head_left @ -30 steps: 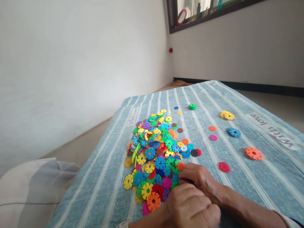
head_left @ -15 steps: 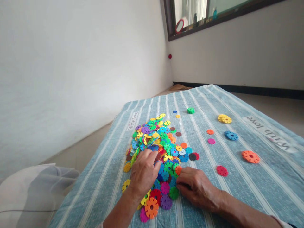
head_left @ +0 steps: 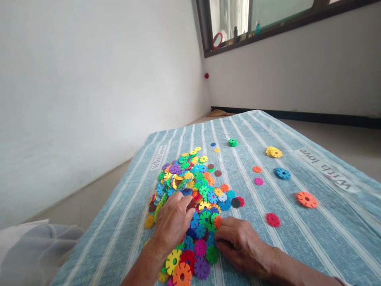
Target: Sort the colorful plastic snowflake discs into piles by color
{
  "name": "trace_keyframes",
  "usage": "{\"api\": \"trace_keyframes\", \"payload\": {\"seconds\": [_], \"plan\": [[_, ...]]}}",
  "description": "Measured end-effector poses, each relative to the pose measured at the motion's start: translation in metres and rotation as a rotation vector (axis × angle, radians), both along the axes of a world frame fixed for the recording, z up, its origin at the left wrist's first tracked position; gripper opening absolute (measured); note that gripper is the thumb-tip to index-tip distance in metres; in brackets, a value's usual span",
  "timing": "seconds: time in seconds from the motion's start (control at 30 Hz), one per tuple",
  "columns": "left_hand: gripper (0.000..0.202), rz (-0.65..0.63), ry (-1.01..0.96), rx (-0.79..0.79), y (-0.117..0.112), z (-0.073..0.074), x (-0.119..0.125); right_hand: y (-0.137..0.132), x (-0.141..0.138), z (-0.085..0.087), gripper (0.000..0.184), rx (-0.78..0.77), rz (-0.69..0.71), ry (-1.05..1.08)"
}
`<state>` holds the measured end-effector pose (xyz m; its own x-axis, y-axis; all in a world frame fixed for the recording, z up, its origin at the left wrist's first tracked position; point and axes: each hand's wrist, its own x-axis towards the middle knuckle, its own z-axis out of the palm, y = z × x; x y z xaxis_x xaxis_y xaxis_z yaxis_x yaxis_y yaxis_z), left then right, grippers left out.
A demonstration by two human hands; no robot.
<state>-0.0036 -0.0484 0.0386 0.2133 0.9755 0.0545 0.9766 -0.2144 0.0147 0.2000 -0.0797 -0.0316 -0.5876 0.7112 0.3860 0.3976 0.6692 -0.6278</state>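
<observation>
A heap of colourful notched plastic discs (head_left: 204, 217) spreads over the striped cloth. Across its left part lies my left hand (head_left: 175, 218), back up, fingers bent down among the discs with the tips hidden; a brown disc shows by them. My right hand (head_left: 242, 245) rests at the heap's right edge, its fingers curled together beside a green disc (head_left: 212, 254) and an orange disc (head_left: 217, 222). What either hand has in its fingers is hidden. Nearest my forearms are a large orange disc (head_left: 182, 275), a yellow disc (head_left: 173, 261) and a purple disc (head_left: 202, 268).
On the striped blue cloth (head_left: 238, 178), right of the heap, lie a green stack (head_left: 232, 142), yellow discs (head_left: 274, 152), blue discs (head_left: 282, 173), orange discs (head_left: 306, 200) and a red disc (head_left: 273, 219). A white wall (head_left: 89, 79) rises at the left.
The view has shifted, so the table and discs sit slightly lower and further left. Both hands keep nearly the same places at the heap. No disc has plainly moved.
</observation>
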Motion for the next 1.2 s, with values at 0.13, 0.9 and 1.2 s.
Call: {"api": "trace_keyframes", "payload": {"seconds": [0.13,0.9,1.2], "plan": [[0.016,0.003,0.021,-0.016,0.004,0.002,0.003,0.002,-0.001,0.0,0.018,0.028,0.002,-0.024],[0.015,-0.156,0.0,0.12,0.053,0.021,0.036,0.006,-0.004,-0.007,0.013,0.06,-0.028,-0.045],[0.019,-0.185,0.095,-0.038,0.099,0.017,0.068,0.004,-0.004,-0.007,0.016,0.036,-0.026,-0.053]]}}
